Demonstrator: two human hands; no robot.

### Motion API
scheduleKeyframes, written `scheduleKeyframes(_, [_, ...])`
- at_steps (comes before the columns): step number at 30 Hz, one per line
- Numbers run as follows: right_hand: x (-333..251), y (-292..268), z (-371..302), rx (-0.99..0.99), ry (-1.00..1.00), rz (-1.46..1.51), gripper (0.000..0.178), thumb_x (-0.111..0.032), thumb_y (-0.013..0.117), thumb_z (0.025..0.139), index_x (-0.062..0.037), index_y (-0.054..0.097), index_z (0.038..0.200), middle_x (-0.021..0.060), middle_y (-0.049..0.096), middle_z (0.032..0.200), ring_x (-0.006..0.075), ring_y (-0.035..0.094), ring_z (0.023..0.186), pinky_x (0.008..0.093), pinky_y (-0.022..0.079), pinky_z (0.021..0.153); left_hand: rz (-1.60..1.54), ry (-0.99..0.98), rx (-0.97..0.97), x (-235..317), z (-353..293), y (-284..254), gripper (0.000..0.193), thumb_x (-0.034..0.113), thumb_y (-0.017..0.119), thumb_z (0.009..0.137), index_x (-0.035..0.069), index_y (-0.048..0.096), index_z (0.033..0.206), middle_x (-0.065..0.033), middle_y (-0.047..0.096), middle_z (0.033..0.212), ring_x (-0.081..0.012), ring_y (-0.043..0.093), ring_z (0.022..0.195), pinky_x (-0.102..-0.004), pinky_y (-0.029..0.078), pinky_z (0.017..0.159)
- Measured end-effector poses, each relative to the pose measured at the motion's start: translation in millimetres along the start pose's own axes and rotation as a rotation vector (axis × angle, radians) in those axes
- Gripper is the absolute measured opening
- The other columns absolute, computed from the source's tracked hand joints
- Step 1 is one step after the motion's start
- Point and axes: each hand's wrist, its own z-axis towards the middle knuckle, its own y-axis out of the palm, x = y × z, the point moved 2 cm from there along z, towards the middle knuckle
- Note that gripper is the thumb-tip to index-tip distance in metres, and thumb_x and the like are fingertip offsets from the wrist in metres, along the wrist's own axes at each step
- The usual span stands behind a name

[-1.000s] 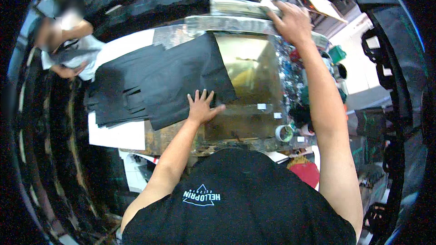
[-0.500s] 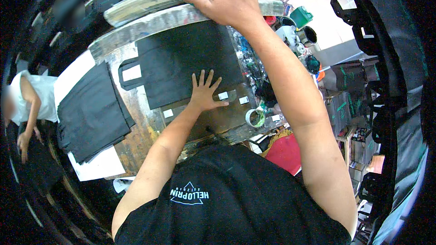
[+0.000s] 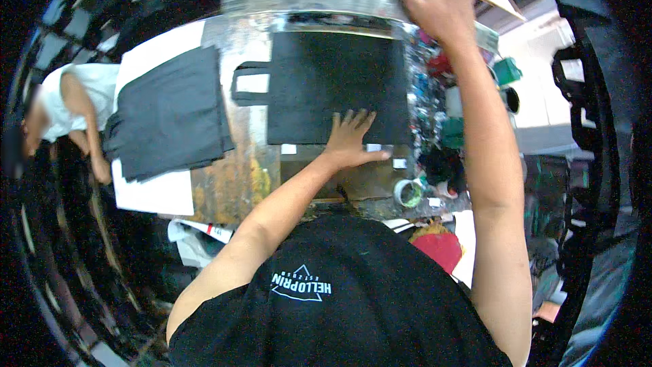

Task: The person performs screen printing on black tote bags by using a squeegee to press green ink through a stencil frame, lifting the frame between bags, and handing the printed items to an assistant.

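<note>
A black tote bag (image 3: pixel 333 78) lies flat on the worktable, its handle (image 3: pixel 252 83) stretched out to the left. My left hand (image 3: pixel 351 137) presses flat over the bag's near edge, its fingers spread toward the middle. White patches (image 3: pixel 288 149) sit along that near edge. Above the bag's far side, my right hand (image 3: pixel 440 3) grips a raised, paint-stained printing frame (image 3: pixel 319 0). Its fingertips are partly hidden at the top of the view.
To the left, a stack of black bags (image 3: pixel 173 112) rests on a white board (image 3: pixel 159 194). A person (image 3: pixel 85 102) in a white top is beside it. A roll of tape (image 3: pixel 407 193) lies near right; a green container (image 3: pixel 506 71) stands far right.
My view has swung, so the table and bags appear shifted. My right hand still grips the frame, and my left hand stays flat at the bag's near edge.
</note>
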Motion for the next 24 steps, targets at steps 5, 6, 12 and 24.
scheduleKeyframes(5, [-22,7,-42,-0.083,-0.075,-0.135,0.054,-0.055,0.055,0.096,-0.0052,0.069,0.112,0.0177,0.071,0.105,0.036,0.067,0.101,0.0533,0.045,0.086,-1.508,0.174,0.569,0,-41,-150,0.113,0.071,0.065,0.087,0.011,0.01,0.164,-0.0282,0.039,0.157,-0.0415,0.041,0.144,-0.0564,0.032,0.12])
scheduleKeyframes(6, [-31,1,-63,-0.099,-0.13,-0.081,0.048,-0.044,0.059,0.097,-0.0022,0.064,0.12,0.0205,0.069,0.105,0.0389,0.064,0.1,0.0504,0.045,0.084,-1.711,0.099,0.606,-11,-58,-170,0.115,0.076,0.058,0.087,0.009,0.007,0.164,-0.0283,0.037,0.158,-0.0426,0.039,0.146,-0.0571,0.032,0.12])
scheduleKeyframes(12, [-49,54,-174,-0.619,-0.024,0.029,0.065,-0.022,0.086,0.073,-0.0117,0.052,0.127,0.0125,0.062,0.117,0.0343,0.059,0.116,0.0557,0.044,0.093,-1.91,-0.4,0.439,-33,-137,-119,0.124,0.094,0.036,0.082,0.005,0.004,0.163,-0.0274,0.021,0.164,-0.046,0.027,0.15,-0.0593,0.032,0.119])
scheduleKeyframes(24, [-80,86,-255,-0.79,0.001,0.104,0.067,-0.027,0.088,0.07,-0.0117,0.052,0.125,0.0101,0.063,0.109,0.0314,0.061,0.108,0.0555,0.039,0.091,-1.797,-0.775,0.382,-81,-161,-37,0.134,0.097,0.035,0.078,-0.001,-0.003,0.161,-0.0383,0.02,0.159,-0.0503,0.034,0.145,-0.0535,0.04,0.115])
